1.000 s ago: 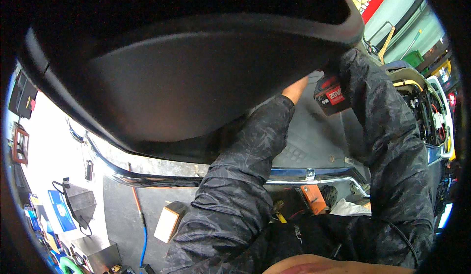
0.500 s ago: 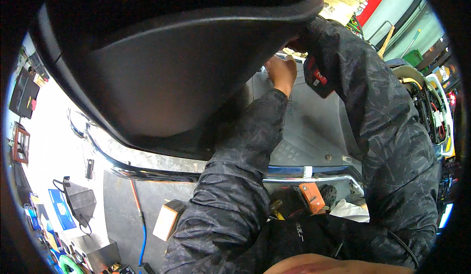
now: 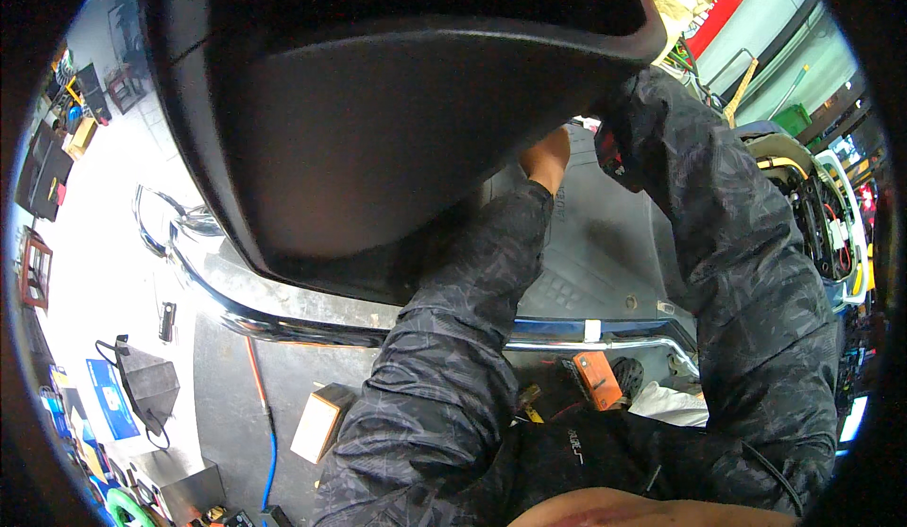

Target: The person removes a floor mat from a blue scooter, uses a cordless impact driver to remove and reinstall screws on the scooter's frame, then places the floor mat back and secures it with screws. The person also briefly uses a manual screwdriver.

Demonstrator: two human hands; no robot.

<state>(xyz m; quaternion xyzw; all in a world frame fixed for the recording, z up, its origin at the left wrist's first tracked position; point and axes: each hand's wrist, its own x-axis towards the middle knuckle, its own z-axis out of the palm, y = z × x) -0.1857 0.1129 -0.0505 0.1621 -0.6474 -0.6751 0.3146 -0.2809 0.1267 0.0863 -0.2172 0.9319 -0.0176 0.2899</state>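
A large curved black plastic panel (image 3: 350, 149), part of a scooter, fills the upper middle. My left hand (image 3: 546, 161) reaches under its right edge, above the grey footboard mat (image 3: 590, 234); its fingers are hidden behind the panel. My right forearm, in a dark patterned sleeve (image 3: 756, 234), bends in from the right, and the hand at its end is covered by sleeve and panel. Beside that wrist hangs the black and red battery end of a cordless power tool (image 3: 619, 159), above the mat. The tool's front end is out of sight.
A chrome bar (image 3: 274, 329) runs along the scooter's near side. Below it are a cardboard box (image 3: 321, 423), an orange box (image 3: 597, 381) and a blue hose (image 3: 271, 461). A dark face mask (image 3: 149, 385) lies at left. An opened vehicle body (image 3: 822, 215) stands at right.
The black panel appears shifted right and slightly down in view. Less of my left hand shows, its fingers now behind the panel. The power tool has turned and is more covered by my sleeve.
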